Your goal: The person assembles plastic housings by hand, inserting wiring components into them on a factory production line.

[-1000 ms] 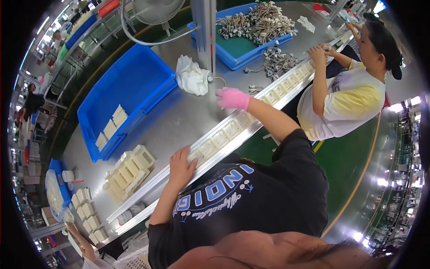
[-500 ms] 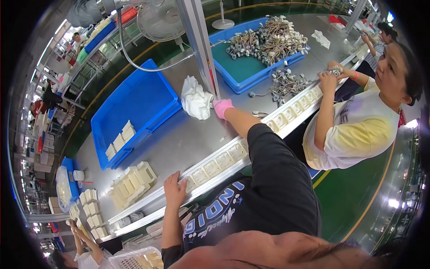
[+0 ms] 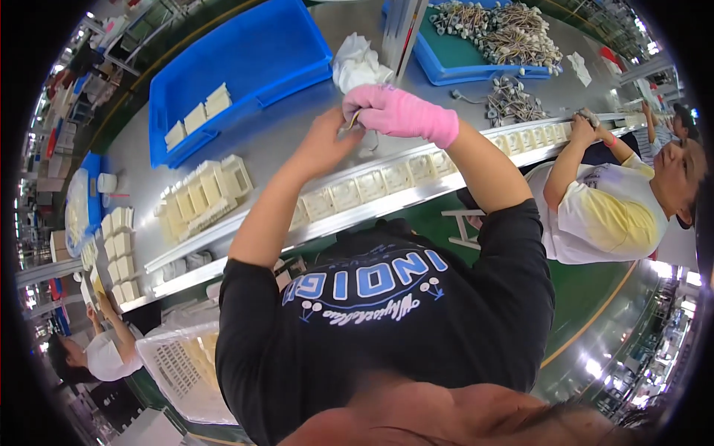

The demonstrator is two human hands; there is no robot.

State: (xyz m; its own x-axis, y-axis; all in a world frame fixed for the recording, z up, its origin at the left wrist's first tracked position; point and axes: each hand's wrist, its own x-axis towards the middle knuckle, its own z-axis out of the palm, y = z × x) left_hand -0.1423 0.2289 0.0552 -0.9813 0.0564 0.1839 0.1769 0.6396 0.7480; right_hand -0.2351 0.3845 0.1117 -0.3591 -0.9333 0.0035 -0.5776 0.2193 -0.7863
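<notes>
Above the metal table, my two hands meet in front of a crumpled white cloth [image 3: 358, 65]. My right hand [image 3: 398, 115], in a pink glove, is closed on a short wire lead [image 3: 355, 119], of which a yellowish and dark bit shows. My bare left hand [image 3: 327, 145] pinches at the lead's other side; its fingertips are partly hidden by the glove. Below the hands runs a rail track [image 3: 409, 199] with a row of cream plastic housings [image 3: 370, 186] in it.
A blue tray [image 3: 245, 44] with a few cream parts stands far left. Stacked cream housings [image 3: 204, 197] sit nearer. At the right are a tray of wire leads [image 3: 513, 33] and a loose pile [image 3: 513, 100]. A co-worker [image 3: 610, 193] works along the track.
My right hand has come back from beside the cloth, now with a wire lead. My left hand has left the track's edge and risen to meet it. The view has shifted.
</notes>
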